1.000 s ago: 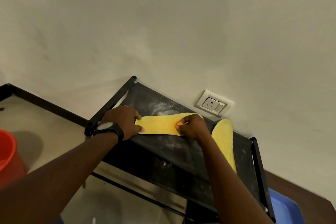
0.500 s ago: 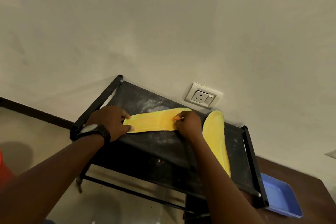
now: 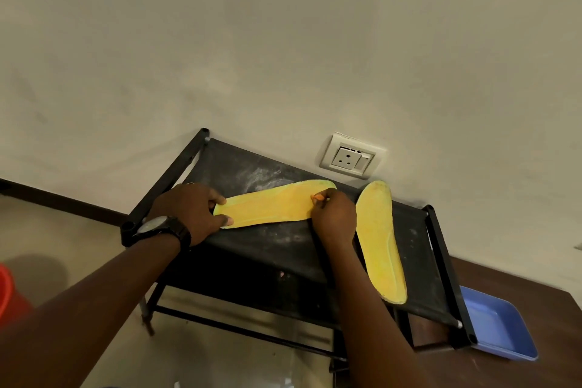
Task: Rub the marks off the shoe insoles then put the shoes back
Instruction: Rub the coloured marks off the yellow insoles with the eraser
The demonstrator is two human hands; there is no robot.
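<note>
Yellow insole (image 3: 271,206) lies flat on the black rack (image 3: 283,249), its surface grainy. My left hand (image 3: 189,211) clamps the heel with curled fingers. My right hand (image 3: 333,217) pinches a small orange piece (image 3: 318,197), now nearer the toe than a second ago. A second insole (image 3: 379,239) lies just right.

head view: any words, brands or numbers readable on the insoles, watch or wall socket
None can be read.
Left insole: no print shows.
Right insole: no print shows.
Watch dial: too small to read.
Wall socket: no lettering shows.
Orange piece pinched in the right hand: too small to tell.
</note>
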